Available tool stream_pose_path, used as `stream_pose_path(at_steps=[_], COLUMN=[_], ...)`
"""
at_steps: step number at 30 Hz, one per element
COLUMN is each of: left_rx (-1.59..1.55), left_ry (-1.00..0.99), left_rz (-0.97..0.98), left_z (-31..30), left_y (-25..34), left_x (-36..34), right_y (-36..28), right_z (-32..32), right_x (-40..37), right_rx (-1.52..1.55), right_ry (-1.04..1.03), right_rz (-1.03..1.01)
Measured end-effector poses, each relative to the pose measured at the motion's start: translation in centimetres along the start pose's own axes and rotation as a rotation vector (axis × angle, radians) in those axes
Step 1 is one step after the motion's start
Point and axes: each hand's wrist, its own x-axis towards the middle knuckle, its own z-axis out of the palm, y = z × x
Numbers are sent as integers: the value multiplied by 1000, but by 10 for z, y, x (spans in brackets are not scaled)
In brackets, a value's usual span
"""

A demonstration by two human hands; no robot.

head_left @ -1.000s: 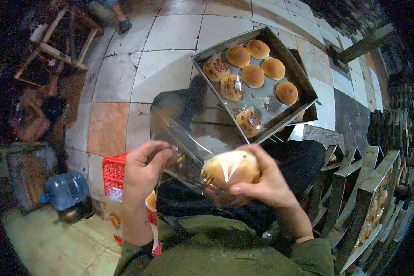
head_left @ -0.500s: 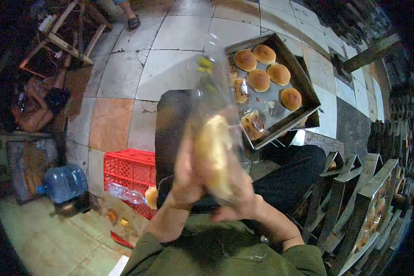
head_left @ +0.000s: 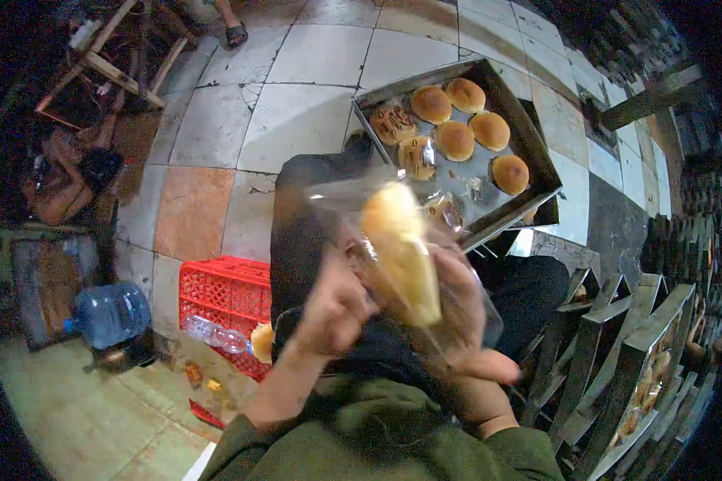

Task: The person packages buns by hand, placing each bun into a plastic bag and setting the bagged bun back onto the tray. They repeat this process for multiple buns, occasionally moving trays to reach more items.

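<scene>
A pale, split bun (head_left: 403,252) is inside a clear plastic bag (head_left: 329,196) in front of my chest, cut side turned towards me. My right hand (head_left: 465,313) is behind and beside its right side, holding it through the film, with the thumb sticking out to the right. At the lower left of the bag, my left hand (head_left: 337,309) is curled against it, its fingertips blurred and partly behind the bun. Beyond the hands, a metal tray (head_left: 501,80) carries several golden round buns (head_left: 455,141) and several wrapped ones with brown labels (head_left: 416,156).
To the left are a red plastic crate (head_left: 225,284), a clear bottle (head_left: 217,334) and a large blue water jug (head_left: 114,317). Stacked metal trays (head_left: 618,345) crowd the right side. Another person's foot (head_left: 236,34) is at the top, near a wooden frame (head_left: 124,76).
The bagged bun has moved slightly right. The bag, earlier stretched upward in a blur, now lies around the bun. My hands have moved farther apart, the right one outward.
</scene>
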Motion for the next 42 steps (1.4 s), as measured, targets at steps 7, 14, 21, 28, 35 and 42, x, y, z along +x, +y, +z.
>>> stream_pose_path(at_steps=[7, 14, 21, 28, 35, 42], left_rx=[-381, -525, -415, -371, -312, 364], left_ry=[-75, 19, -21, 85, 146, 256], left_rz=[-80, -22, 187, 128, 181, 228], left_z=[-61, -64, -32, -21, -36, -33], left_y=[10, -2, 29, 25, 24, 3], left_x=[46, 71, 45, 47, 50, -19], right_y=[-2, -16, 20, 14, -20, 55], right_z=[6, 30, -15, -35, -77, -25], right_x=[1, -41, -22, -31, -10, -19], right_rx=[-753, -319, 95, -475, -329, 349], right_ry=[-524, -616, -278, -577, -586, 83], right_rz=[-296, -481, 389, 81, 2, 424])
